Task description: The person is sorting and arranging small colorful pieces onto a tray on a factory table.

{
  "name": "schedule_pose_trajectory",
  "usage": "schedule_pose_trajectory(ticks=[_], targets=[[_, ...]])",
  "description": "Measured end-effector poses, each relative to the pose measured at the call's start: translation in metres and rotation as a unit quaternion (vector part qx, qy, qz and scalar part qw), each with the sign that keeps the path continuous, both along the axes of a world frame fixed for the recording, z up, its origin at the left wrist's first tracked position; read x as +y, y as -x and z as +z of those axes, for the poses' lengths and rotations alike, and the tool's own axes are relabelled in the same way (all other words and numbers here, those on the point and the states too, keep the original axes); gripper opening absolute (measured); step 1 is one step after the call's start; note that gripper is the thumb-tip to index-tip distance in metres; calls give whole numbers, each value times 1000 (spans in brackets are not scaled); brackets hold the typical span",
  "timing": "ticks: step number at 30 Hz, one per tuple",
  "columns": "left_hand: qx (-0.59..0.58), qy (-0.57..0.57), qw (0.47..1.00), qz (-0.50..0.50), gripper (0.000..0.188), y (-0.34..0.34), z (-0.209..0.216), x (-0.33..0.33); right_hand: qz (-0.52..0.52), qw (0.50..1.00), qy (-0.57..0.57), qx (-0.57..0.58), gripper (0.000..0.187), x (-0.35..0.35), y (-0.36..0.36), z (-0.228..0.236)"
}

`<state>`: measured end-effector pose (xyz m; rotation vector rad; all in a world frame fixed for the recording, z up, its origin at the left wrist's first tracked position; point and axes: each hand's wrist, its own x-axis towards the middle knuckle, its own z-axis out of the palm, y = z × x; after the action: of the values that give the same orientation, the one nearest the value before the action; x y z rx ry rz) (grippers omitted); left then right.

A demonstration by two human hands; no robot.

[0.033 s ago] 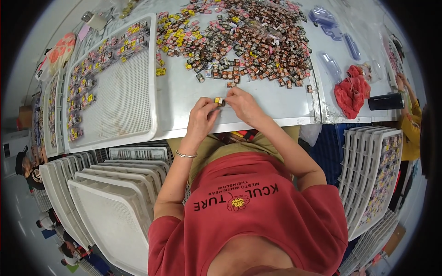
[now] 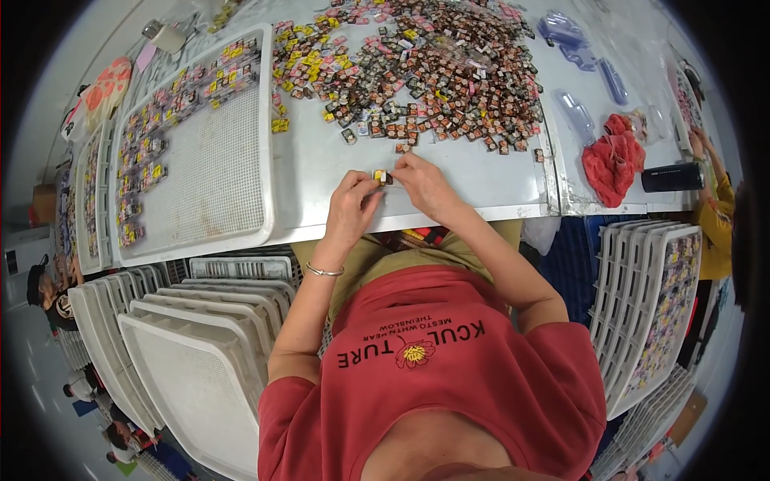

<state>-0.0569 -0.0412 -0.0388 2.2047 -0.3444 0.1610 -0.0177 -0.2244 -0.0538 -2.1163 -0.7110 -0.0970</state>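
Left hand (image 2: 351, 208): grip clamped on small yellow-and-dark piece (image 2: 380, 176), over bench (image 2: 313, 164) between heap (image 2: 449, 92) and front edge. Right hand (image 2: 423, 188): fingertips at piece's right side; whether clamped, cannot tell. Step appears two-handed fingertip work on piece; next move likely calls for light, steady pinch.

Found legible black lettering (image 2: 353, 360) around a yellow-centred flower (image 2: 415, 353) on the red shirt (image 2: 497, 385). Noted pale marking (image 2: 659, 176), too small to read, on the black cylinder (image 2: 682, 177) forward-right of the red shirt.
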Motion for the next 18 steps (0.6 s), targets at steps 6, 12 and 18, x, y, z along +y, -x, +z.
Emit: schedule_pose_trajectory(ticks=[6,12,18], targets=[[-76,-29,996,-35,19,-1,6,-2,-36,998,-47,16,15,-11,10,7],[-88,-49,994,-30,20,-8,15,-1,-30,997,-41,56,18,-9,9,7],[-119,-81,988,-47,22,1,1,-6,-14,998,55,40,18,4,6,16]])
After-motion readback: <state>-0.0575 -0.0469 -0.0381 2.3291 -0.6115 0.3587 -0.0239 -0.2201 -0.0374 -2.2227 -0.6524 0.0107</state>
